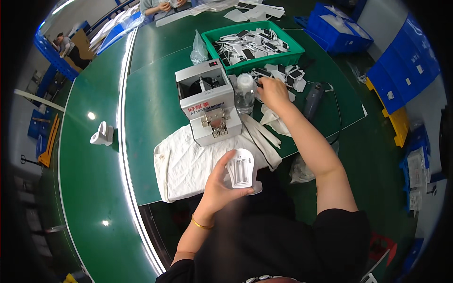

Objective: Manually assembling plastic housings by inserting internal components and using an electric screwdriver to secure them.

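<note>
Holding a white shell (pixel 241 172) just in front of the machine (pixel 207 106), slotted bay facing up, the left hand (pixel 219 187) has its grip closed round the edges. Right of the machine, the right hand (pixel 275 95) is at the loose pieces (pixel 296 79), fingers bent; whether its grip has hold of one, I cannot tell. On the desk (pixel 155 99), a bottle (pixel 245 99) stands just right of the machine, a bin (pixel 295 51) behind it, a cloth (pixel 177 162) at its front

A green worktable (pixel 153 85) stands on dark green floor (pixel 370 177), grey wall (pixel 384 28) at right
</note>
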The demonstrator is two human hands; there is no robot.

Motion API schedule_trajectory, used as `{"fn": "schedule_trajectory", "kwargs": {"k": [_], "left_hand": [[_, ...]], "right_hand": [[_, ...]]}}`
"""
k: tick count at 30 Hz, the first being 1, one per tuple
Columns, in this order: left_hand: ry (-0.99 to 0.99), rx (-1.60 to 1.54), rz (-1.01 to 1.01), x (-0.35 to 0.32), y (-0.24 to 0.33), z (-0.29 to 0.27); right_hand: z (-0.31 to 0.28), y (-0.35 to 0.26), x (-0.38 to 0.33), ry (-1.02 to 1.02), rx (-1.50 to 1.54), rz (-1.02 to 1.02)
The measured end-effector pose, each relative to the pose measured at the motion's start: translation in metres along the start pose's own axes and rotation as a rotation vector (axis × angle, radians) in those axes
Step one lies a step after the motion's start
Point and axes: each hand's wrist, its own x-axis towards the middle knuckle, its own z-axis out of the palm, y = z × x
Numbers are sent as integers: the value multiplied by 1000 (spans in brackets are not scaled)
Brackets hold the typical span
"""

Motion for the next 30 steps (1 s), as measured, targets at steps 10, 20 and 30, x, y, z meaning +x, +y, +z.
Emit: {"fn": "schedule_trajectory", "kwargs": {"k": [10, 20, 30], "left_hand": [[73, 561, 214, -12, 13, -17], [171, 706, 319, -16, -6, -10], [184, 567, 356, -19, -23, -20]], "right_hand": [[-5, 3, -27, 9, 5, -71], [-31, 11, -33, -230, 151, 191], [-88, -53, -89, -86, 848, 158]]}}
